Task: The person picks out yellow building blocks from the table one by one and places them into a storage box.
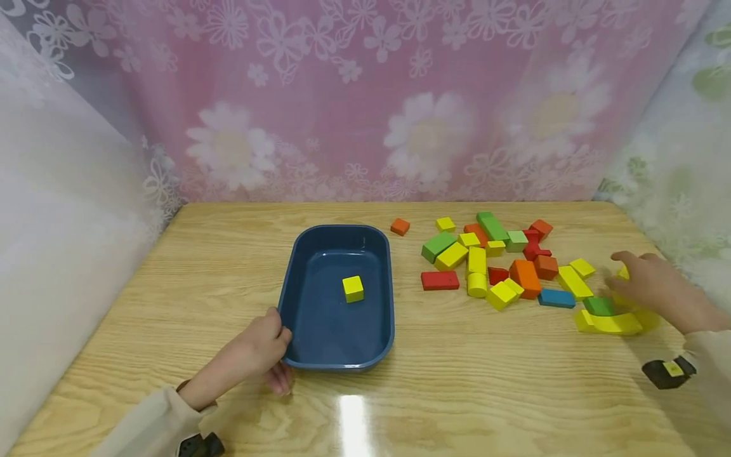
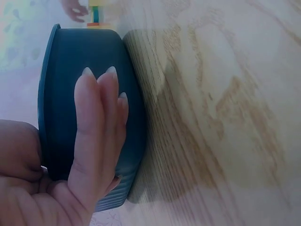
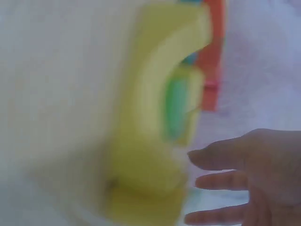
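My left hand holds the near left corner of a dark blue rectangular tray. The left wrist view shows its fingers lying straight along the tray's outer wall, with the thumb side over the rim. Inside the tray sits one yellow cube. My right hand is over the right end of the block pile, fingers apart. Under and beside it are a yellow arch-shaped block, a green block and another yellow block partly hidden by the hand. The right wrist view is blurred.
Many loose wooden blocks lie right of the tray, among them a red block, an orange block and a blue block. A lone orange block is near the tray's far right corner. Flowered curtains border the table.
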Available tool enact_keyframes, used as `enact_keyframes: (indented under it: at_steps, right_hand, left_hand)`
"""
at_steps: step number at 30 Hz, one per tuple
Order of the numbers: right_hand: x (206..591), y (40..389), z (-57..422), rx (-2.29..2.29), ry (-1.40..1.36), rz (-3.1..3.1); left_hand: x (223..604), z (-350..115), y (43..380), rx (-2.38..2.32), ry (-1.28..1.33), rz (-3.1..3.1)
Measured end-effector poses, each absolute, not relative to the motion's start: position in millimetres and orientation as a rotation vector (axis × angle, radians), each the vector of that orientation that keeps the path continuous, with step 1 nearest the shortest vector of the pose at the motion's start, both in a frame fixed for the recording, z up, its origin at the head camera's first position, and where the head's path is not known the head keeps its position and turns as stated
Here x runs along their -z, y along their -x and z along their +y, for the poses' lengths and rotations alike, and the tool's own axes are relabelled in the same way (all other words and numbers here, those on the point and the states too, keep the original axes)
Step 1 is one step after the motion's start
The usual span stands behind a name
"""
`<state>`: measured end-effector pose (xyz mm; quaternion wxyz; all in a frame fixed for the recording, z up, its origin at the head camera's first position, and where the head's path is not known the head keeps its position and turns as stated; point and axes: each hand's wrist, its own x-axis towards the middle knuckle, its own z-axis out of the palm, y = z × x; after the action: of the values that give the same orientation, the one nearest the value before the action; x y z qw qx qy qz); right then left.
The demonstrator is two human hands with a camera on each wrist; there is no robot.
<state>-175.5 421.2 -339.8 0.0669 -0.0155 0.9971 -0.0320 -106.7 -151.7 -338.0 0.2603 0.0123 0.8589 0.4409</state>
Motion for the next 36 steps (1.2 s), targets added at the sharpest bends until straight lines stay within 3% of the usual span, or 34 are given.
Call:
enact_keyframes:
  at_steps: [7, 36]
  right_hand:
    - [360, 165, 439, 0.123, -0.031, 3.023]
    - [369, 174, 448, 0.180, -0.032, 3.174]
  left_hand:
    - [339, -151, 107, -1.199, -0.007, 2.324]
    - [342, -149, 104, -1.249, -0.013, 2.346]
